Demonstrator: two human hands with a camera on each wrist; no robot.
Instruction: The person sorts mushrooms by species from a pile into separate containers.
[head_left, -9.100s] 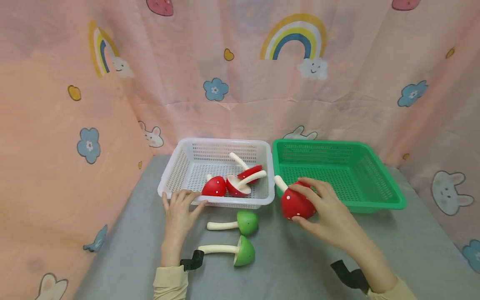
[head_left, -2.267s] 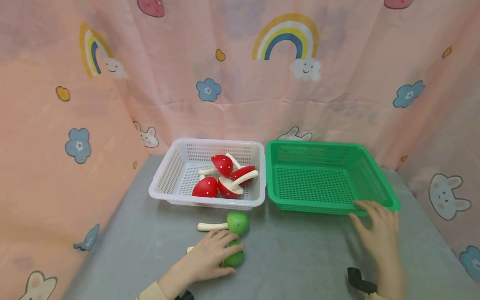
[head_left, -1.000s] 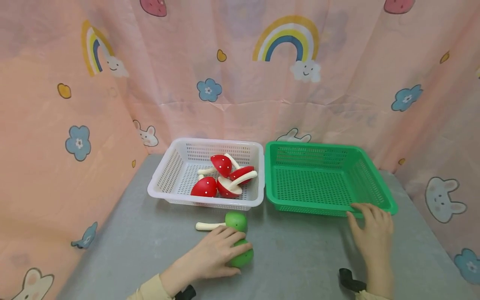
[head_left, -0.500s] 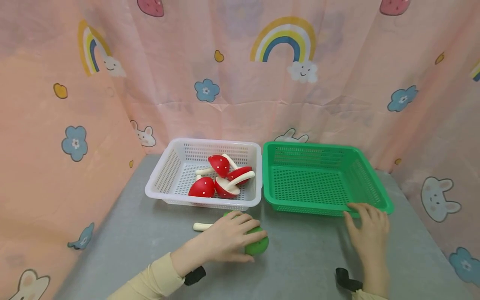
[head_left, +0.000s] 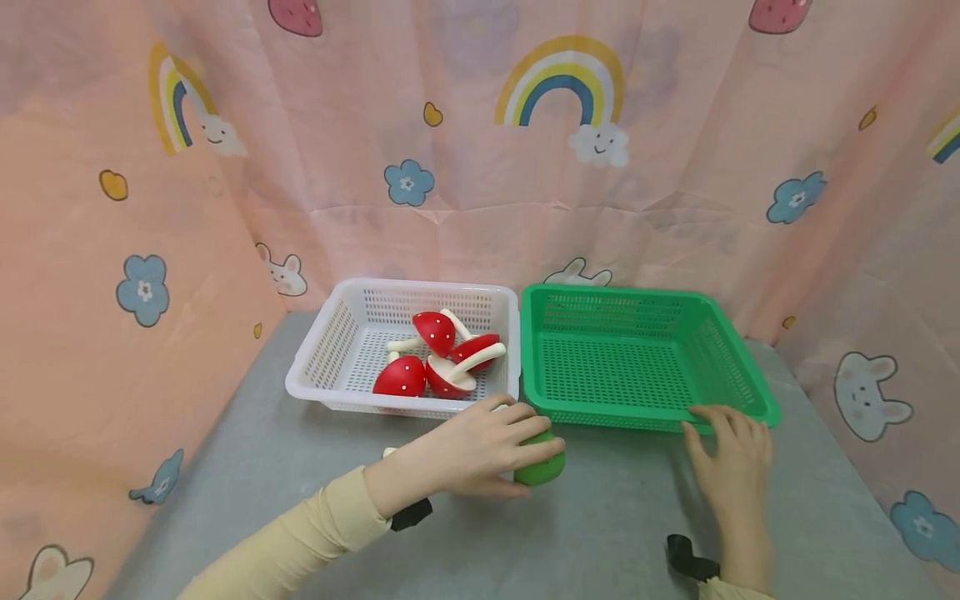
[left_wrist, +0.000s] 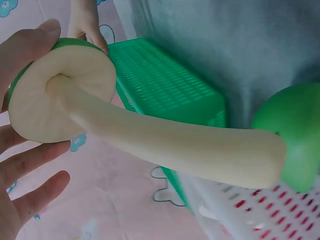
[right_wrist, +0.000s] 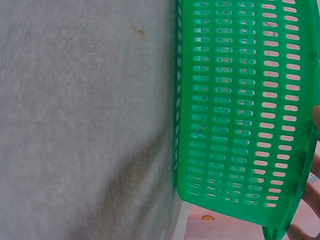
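My left hand (head_left: 480,450) holds a toy mushroom with a green cap (head_left: 543,468) by that cap, over the table in front of the two baskets. Its thick cream stem (left_wrist: 165,142) reaches back under the palm, as the left wrist view shows. Behind it in that view is the cap of a second green mushroom (left_wrist: 300,132); in the head view my left hand covers most of this one. My right hand (head_left: 735,467) grips the front rim of the green basket (head_left: 611,371) near its right corner, with fingers over the edge.
Left of the green basket stands a white basket (head_left: 330,398) with several red-capped toy mushrooms (head_left: 401,377) in it. The baskets stand side by side on the grey tabletop (head_left: 600,525). A pink printed curtain (head_left: 480,242) hangs behind and at the sides.
My left hand has picked up the nearer green mushroom and carried it right and away from me, toward the baskets. Earlier, a red mushroom went from my right hand into the white basket.
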